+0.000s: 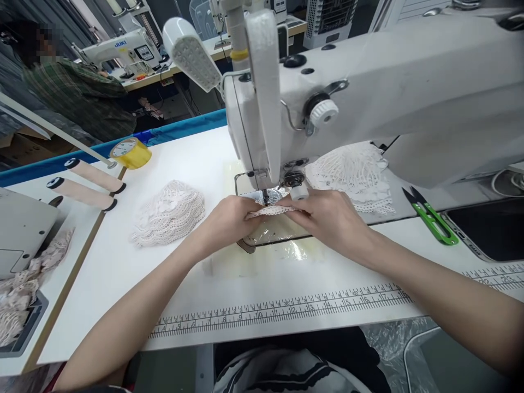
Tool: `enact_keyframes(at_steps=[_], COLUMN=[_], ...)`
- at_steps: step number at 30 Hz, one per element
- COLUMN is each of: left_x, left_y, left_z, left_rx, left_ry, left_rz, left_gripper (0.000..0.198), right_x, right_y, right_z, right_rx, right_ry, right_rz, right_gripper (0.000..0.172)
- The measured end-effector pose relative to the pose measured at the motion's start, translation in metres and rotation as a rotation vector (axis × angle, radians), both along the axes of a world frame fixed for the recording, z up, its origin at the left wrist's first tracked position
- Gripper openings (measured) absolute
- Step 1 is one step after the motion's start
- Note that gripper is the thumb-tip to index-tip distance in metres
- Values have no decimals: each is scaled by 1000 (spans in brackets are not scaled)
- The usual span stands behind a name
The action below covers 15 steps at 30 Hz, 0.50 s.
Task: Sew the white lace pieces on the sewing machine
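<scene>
A narrow strip of white lace (270,211) stretches between my two hands, just in front of the needle and presser foot of a white sewing machine (368,87). My left hand (232,218) pinches its left end, fingers closed. Closed on the right end is my right hand (327,218), close under the machine head; some fingertips are hidden. Left of my left hand lies a pile of white lace pieces (172,213). Behind my right hand, under the machine arm, more lace with a fringe (352,177) is spread out.
Green thread snips (434,218) and a black phone (491,229) lie at right. A printed ruler (266,316) runs along the front edge. Yellow tape (131,153) and two thread cones (82,194) stand at left. A person in a checked shirt (77,93) sits beyond, near another sewing machine (123,52).
</scene>
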<state>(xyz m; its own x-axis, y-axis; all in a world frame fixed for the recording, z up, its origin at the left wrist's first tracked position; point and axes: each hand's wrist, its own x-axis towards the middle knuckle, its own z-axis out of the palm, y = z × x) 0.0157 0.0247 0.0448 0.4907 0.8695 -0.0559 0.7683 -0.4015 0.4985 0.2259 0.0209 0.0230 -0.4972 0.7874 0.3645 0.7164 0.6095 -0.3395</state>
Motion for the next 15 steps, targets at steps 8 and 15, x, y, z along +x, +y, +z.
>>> enact_keyframes(at_steps=[8,15], left_x=[-11,-8], left_y=[-8,-39], left_z=[-6,-32], left_rx=[-32,692], left_ry=[-107,209], left_rz=[-99,-177], left_gripper=[44,25], right_x=[-2,-2], right_y=[-5,-10], right_z=[2,1], right_rx=[-72,90], right_ry=[-40,-194], right_rz=[14,181], right_gripper=[26,23])
